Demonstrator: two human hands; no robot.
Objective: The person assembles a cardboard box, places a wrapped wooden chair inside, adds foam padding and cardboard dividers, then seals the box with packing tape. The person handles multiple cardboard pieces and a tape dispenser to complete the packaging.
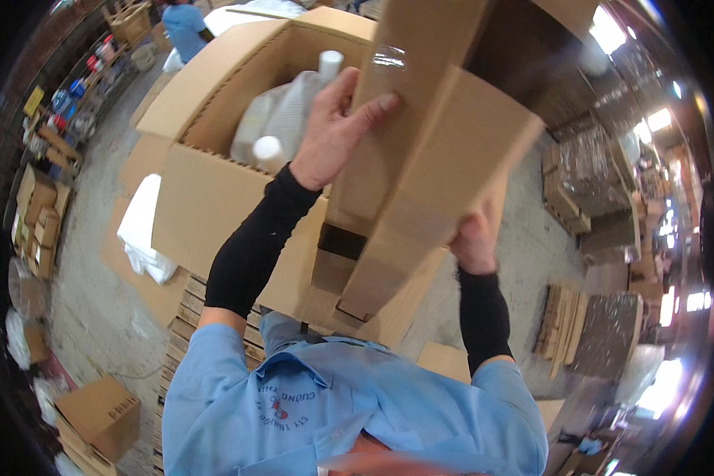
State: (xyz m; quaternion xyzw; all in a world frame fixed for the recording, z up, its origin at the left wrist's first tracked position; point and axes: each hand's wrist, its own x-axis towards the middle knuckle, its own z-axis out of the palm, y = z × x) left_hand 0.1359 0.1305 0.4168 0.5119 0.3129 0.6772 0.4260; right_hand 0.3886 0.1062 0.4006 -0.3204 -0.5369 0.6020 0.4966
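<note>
Between my hands is a tilted cardboard box (pixel 444 166) with flaps standing out and a shiny strip of clear tape on one side. My left hand (pixel 333 131) is closed on its left side, thumb pressed flat against the board. On the other side my right hand (pixel 476 242) grips the box; most of its fingers are hidden behind the cardboard. Just left stands a large open carton (pixel 214 186) with raised flaps. Inside it lies a bundle in white wrapping (pixel 282 119), with white cylindrical ends (pixel 331 62) sticking up.
A wooden pallet (pixel 184 317) lies under the large carton. White foam sheeting (pixel 145 238) rests beside it on flat cardboard. Stacked wrapped cartons (pixel 583 170) and wooden slats (pixel 562 325) stand at right. Another person in blue (pixel 184 32) is at the far left.
</note>
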